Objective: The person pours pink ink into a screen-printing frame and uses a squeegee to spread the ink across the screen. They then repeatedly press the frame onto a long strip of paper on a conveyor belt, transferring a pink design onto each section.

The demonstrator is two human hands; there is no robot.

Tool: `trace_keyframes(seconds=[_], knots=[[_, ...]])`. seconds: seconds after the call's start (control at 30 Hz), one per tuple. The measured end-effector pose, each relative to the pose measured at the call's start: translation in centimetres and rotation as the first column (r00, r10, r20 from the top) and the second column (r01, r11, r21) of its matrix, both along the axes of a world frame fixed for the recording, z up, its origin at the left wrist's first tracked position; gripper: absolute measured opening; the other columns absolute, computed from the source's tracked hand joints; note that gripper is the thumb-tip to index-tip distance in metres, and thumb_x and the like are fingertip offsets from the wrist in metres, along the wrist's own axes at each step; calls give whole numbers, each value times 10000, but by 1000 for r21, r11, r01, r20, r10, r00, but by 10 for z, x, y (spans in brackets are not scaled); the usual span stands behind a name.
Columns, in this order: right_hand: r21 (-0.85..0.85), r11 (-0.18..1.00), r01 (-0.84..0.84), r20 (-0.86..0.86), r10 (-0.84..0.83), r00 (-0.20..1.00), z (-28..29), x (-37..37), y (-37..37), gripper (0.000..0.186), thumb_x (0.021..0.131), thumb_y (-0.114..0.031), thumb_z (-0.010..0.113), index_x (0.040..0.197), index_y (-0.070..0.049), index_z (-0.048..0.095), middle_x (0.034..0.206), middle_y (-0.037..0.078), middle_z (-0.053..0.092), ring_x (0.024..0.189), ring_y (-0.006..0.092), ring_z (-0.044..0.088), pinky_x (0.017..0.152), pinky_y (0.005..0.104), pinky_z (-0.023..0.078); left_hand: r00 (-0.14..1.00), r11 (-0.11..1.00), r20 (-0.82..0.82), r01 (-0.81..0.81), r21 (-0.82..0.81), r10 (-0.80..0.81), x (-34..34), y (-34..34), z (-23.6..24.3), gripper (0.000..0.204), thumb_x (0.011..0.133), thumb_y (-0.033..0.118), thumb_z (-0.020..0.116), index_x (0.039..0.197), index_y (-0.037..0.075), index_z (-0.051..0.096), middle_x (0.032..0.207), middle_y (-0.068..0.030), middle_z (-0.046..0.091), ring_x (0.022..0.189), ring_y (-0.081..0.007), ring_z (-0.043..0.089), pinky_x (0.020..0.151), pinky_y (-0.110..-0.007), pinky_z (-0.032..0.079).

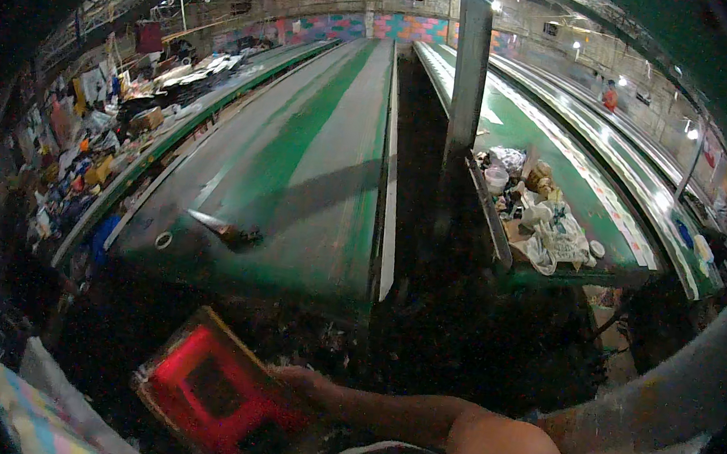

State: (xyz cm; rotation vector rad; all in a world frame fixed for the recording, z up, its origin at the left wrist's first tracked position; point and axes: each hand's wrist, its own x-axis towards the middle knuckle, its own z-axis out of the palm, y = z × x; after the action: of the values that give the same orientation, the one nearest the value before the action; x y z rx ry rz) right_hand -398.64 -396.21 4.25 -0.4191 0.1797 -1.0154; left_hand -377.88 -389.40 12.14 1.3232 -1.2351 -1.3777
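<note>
1. Red panel [221, 384]: rectangular, tilted, located low and left of centre, before the near end of the long table. It has a thin, pale brown rim, a glossy-looking red field and a dark inner rectangle; the lower part is blurred and shadowed.
2. Hands: the right hand [303, 386] is closed on the panel's right-hand edge; individual fingers are indistinct. The left hand cannot be made out in the shadow, and its state cannot be told.
3. Long table [331, 198]: flat, narrowing with distance, green with broad greyish bands. Near its closer end lie a pale oval ring [163, 240] and a tapered, light-coloured piece [206, 221] ending in a dark clump.
4. Second green table [554, 158], to the right: carries crumpled, off-white cloth [553, 232], a round whitish tub [496, 179] and a row of flat, pale sheets [610, 207].
5. Column [470, 71]: upright, grey, straight-sided, standing between the tables.
6. Left side: loosely heaped, mixed-colour material [80, 173], softly creased.
</note>
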Motion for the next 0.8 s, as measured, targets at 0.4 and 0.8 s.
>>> trace_keyframes(seconds=[0.4,0.8], knots=[[204,974,98,-135,-71,988,31,-154,-26,623,1164,-583,582,1564,-109,643,1387,116,776,1164,246,783,1026,458,647,969,968,-14,248,42,-247,-145,-132,-19,955,773,127,1018,1603,21,558,1447,-123,735,1290,-311,727,1153,-466,570],[363,679,638,-240,-594,768,-9,-313,4,583,1132,-594,619,1517,-160,677,1343,145,767,1125,350,767,941,582,646,741,733,-86,672,105,-666,-347,-217,-37,925,799,172,1021,1596,28,574,1463,-117,726,1297,-296,719,1134,-457,573]])
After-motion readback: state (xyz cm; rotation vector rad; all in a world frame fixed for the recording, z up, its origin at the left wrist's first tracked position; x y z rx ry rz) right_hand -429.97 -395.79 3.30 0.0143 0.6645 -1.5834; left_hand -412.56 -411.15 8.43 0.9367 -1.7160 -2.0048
